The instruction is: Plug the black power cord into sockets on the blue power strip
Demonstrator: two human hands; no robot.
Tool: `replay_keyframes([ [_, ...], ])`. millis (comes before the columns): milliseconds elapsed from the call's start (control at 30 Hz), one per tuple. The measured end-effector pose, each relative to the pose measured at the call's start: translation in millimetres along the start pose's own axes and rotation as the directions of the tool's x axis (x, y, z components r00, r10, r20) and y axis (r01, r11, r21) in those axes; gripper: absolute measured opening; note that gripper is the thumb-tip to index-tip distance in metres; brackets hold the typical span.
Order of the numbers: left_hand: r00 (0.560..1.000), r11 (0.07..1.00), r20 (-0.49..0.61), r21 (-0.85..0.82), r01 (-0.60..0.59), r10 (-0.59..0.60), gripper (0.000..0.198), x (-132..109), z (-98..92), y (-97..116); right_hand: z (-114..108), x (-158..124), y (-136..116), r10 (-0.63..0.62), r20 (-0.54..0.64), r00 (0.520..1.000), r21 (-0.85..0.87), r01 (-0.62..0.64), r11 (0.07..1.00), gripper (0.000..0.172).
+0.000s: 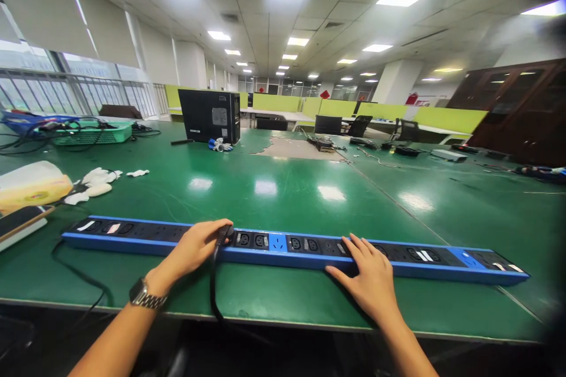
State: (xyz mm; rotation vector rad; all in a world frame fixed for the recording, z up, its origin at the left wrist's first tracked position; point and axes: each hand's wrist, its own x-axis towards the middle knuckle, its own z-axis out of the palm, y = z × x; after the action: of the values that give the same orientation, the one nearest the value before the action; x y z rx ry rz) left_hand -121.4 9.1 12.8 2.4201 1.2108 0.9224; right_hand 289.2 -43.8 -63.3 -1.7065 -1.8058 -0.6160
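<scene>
Hands (371,274) on strip (287,242); left (198,244) grips plug (225,232).

The power strip (287,256) under the right hand (370,275) is blue with black sockets (260,241). The left hand's (197,246) cable (213,291) is black; the table (283,188) beyond is green.

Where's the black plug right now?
Head view, left of centre: the black plug is gripped in the left hand at a socket of the blue power strip, near the front edge of the green table.
</scene>
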Motion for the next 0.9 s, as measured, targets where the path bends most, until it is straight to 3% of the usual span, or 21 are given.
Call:
replay_keyframes([
  [133, 0.999, 1.000, 0.051, 0.010, -0.008, 0.008, 0.029, 2.8, -9.2, 1.0, -1.2, -0.1, -1.0, 0.016, 0.015, 1.000, 0.008, -0.016, 1.000, 0.072],
  [300, 0.999, 0.999, 0.031, -0.036, -0.018, 0.019, 0.031, 0.6, -10.1, -1.9, -2.5, 0.0, -2.5, 0.023, 0.033, 0.999, 0.017, -0.024, 1.000, 0.070],
  [467, 0.996, 0.993, -0.047, -0.098, 0.072, -0.077, 0.036, -6.3, -4.8, -4.9, -3.1, 1.4, -3.7, 0.043, 0.042, 0.998, 0.029, -0.044, 0.999, 0.071],
  [600, 0.990, 0.977, -0.042, -0.168, 0.129, -0.138, 0.038, -8.0, -4.0, -3.8, -2.3, 1.8, -3.9, 0.037, 0.040, 0.999, 0.036, -0.039, 0.999, 0.073],
  [900, 0.998, 0.994, -0.027, -0.089, 0.055, -0.058, 0.033, -6.2, -8.4, 0.0, 1.4, 0.9, -3.1, 0.057, 0.030, 0.998, 0.063, -0.059, 0.996, 0.070],
])
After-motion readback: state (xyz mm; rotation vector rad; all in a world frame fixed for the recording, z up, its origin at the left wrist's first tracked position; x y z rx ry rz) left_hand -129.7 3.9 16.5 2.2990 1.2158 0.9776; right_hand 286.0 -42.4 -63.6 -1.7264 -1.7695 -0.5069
